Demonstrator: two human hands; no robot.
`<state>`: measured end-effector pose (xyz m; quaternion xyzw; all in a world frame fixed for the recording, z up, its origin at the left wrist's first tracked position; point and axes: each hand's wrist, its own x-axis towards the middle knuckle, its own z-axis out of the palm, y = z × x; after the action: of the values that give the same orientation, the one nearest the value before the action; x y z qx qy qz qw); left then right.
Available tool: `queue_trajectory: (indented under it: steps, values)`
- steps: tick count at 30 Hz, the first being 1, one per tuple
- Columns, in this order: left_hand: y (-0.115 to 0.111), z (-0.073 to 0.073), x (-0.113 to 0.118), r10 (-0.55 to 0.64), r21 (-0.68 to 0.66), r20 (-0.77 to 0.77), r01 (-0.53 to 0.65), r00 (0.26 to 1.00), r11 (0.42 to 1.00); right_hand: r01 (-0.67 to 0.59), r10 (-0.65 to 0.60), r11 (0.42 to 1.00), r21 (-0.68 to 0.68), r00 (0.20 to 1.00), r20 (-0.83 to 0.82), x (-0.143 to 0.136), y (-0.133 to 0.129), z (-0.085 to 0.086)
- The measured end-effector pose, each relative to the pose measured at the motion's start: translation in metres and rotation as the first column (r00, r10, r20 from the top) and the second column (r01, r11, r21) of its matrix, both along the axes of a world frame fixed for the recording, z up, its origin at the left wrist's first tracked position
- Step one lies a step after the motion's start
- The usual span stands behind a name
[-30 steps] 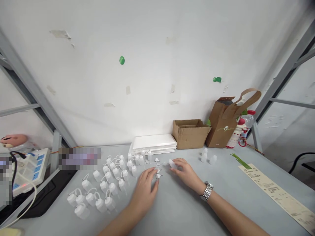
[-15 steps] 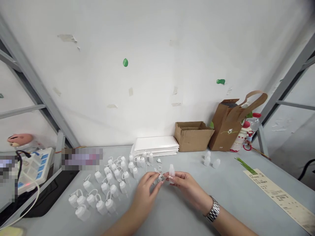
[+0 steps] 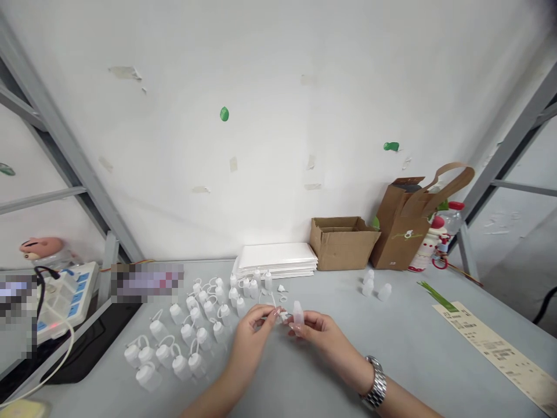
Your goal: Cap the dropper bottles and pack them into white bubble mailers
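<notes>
Over the grey table, my right hand (image 3: 315,331) holds a small translucent bottle (image 3: 298,313) upright between thumb and fingers. Just left of it, my left hand (image 3: 259,328) pinches a small white cap piece (image 3: 282,316) with a thin tube; its exact shape is partly hidden by the fingertips. Bottle and cap piece are close together, and whether they touch is unclear. Many small white bottles with looped tubes stand to the left, among them a large near one (image 3: 148,376). Behind my hands lies another loose white cap piece (image 3: 282,288).
White flat packs (image 3: 276,259) are stacked by the wall, beside an open cardboard box (image 3: 346,249) and a brown paper bag (image 3: 398,238). Several small bottles (image 3: 384,292) stand at the right, near a long paper strip (image 3: 496,348). A power strip (image 3: 73,299) lies at the left.
My right hand has moved the bottle slightly left and down. The fingertips of my left hand have closed more tightly on the cap piece. The view has shifted slightly.
</notes>
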<state>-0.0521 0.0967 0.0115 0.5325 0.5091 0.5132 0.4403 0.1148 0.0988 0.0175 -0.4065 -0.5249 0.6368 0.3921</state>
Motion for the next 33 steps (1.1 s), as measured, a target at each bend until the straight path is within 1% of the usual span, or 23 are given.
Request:
queue_trajectory:
  steps: [2, 4, 6, 10, 16, 22, 28, 33]
  values:
    - [-0.001, 0.003, 0.0, -0.003, -0.045, 0.063, 0.006, 0.998, 0.999, 0.017, -0.018, 1.0, 0.011, 0.997, 0.078, 0.0, 0.001, -0.001]
    - [-0.002, 0.005, 0.001, -0.011, -0.083, 0.113, 0.021, 0.993, 0.996, -0.039, 0.037, 0.999, 0.005, 0.987, 0.154, 0.0, 0.002, -0.003]
    - [-0.002, 0.007, 0.001, -0.023, -0.094, 0.129, 0.035, 0.991, 0.995, -0.114, 0.112, 0.994, -0.001, 0.972, 0.205, -0.001, 0.0, -0.005]
    - [-0.003, 0.008, 0.0, -0.045, -0.054, 0.093, 0.05, 0.995, 0.997, -0.196, 0.187, 0.98, 0.018, 0.957, 0.221, -0.003, -0.006, -0.008]
    - [-0.003, 0.009, 0.0, -0.094, -0.046, 0.052, 0.097, 0.994, 0.994, -0.236, 0.219, 0.971, 0.048, 0.949, 0.228, -0.003, -0.009, -0.005]
    - [-0.004, 0.01, 0.002, -0.12, -0.077, 0.067, 0.125, 0.991, 0.989, -0.191, 0.177, 0.98, 0.051, 0.962, 0.208, -0.004, -0.01, -0.006]
    - [-0.007, 0.009, 0.003, -0.125, -0.04, 0.051, 0.127, 0.991, 0.991, -0.091, 0.083, 0.995, 0.045, 0.984, 0.155, -0.004, -0.008, -0.009]
    - [-0.006, 0.009, 0.004, -0.149, -0.081, 0.103, 0.157, 0.983, 0.984, -0.048, 0.043, 0.998, 0.049, 0.995, 0.093, -0.007, -0.007, -0.009]
